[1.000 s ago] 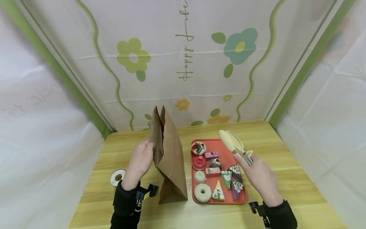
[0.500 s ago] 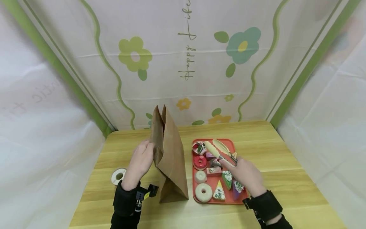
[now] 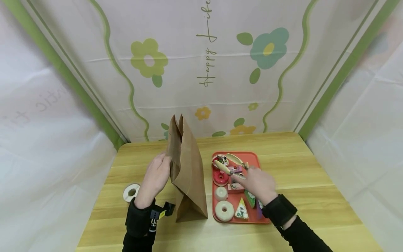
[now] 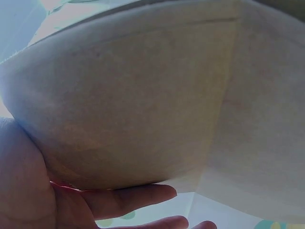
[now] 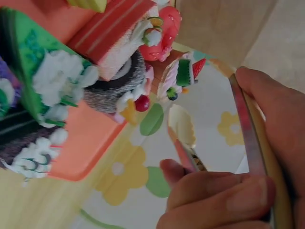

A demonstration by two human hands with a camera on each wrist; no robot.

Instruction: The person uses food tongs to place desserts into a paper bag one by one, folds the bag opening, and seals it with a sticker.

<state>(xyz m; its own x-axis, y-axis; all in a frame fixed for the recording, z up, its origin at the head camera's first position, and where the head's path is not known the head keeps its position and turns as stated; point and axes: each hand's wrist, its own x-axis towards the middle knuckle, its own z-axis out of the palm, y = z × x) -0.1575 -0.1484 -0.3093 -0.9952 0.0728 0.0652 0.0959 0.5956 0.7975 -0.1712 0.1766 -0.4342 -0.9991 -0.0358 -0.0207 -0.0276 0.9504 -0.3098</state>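
A brown paper bag (image 3: 190, 175) stands upright, its top slightly spread. My left hand (image 3: 156, 175) holds the bag's left side near the opening; in the left wrist view its fingers (image 4: 136, 198) lie along the paper, and the thumb is hidden. My right hand (image 3: 257, 183) grips a pair of tongs (image 3: 223, 167) with cream-coloured tips, which stand apart over the far end of a red tray (image 3: 252, 217). Near the tips are a toy fruit tart (image 5: 174, 78) and a purple cake slice (image 3: 235, 169). The right hand covers part of the toy cakes.
The tray also bears a pink doughnut (image 3: 220, 177), a white doughnut (image 3: 224, 211), a small pale round cake (image 3: 221, 193), a yellow wedge (image 3: 241, 210) and a green wedge (image 3: 250, 198). Left of the bag lies a white roll (image 3: 131, 193). A printed curtain (image 3: 182, 80) hangs behind the table.
My right hand has carried the tongs leftward and down, from over the tray's right edge to the cakes at its far left. The left hand and the bag have stayed in place.
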